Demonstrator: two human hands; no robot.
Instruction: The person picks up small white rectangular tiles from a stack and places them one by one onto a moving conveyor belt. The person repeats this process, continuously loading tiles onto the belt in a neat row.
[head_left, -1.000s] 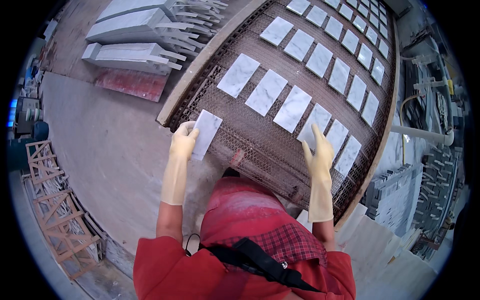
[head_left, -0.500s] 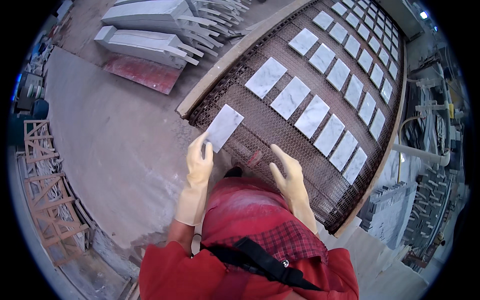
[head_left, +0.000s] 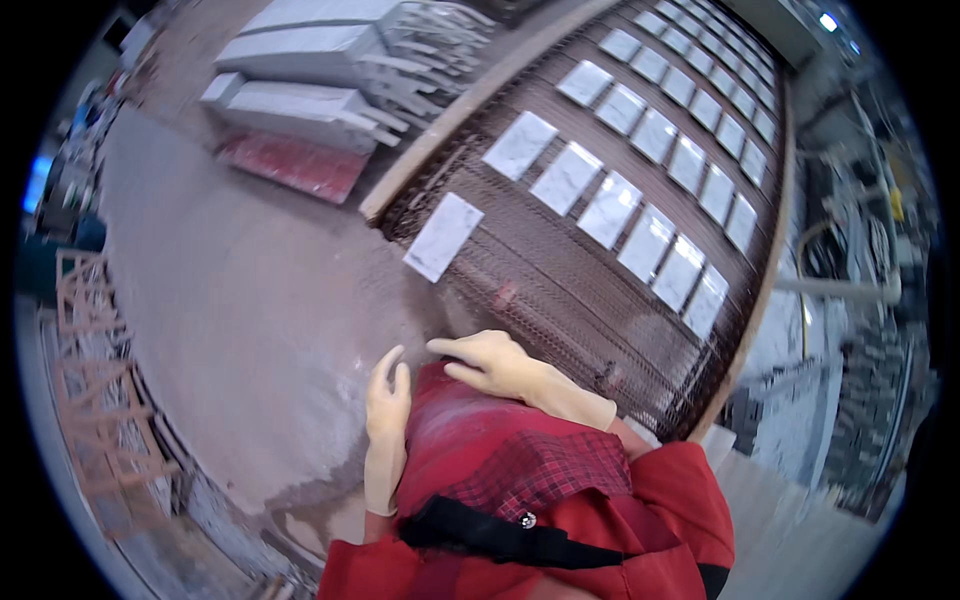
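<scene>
mesh belt (head_left: 560, 270) carries a white tile (head_left: 443, 236); well beyond both empty gloved hands

Stone/tile factory floor. Wire-mesh conveyor belt (head_left: 560, 290) runs toward 1 o'clock carrying rows of white marble tiles (head_left: 610, 210); stacked stone slabs (head_left: 300, 105) at 11, wooden pallets (head_left: 100, 400) at 9, dusty concrete floor (head_left: 230, 320).
</scene>
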